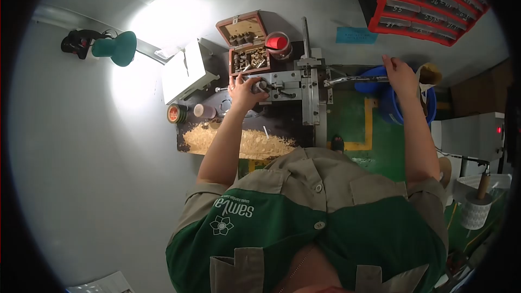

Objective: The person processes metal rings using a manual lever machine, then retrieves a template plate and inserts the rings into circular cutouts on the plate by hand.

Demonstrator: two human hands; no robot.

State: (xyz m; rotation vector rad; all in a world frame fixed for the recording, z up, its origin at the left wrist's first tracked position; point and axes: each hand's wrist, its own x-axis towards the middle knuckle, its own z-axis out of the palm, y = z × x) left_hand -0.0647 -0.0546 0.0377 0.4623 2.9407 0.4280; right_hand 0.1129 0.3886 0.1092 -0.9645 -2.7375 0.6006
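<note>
My left hand (245, 93) is closed around a small round metal part (260, 86) at the left end of a grey metal machine (287, 78). Its thumb and fingers curve about the part. My right hand (402, 77) is at the outer end of a long metal lever (358, 79) that reaches right from the machine; its fingers curl over the lever's end. Just behind the machine's left end is an open wooden box (250, 71) with small brass-coloured and dark metal pieces.
Wood-coloured shavings (244, 142) cover the bench's front edge. A red-topped jar (278, 46) is beside the box. Left are a white box (187, 73), a tin (176, 113) and a green lamp (120, 49). Right stand a blue bin (392, 109) and a red drawer rack (418, 8).
</note>
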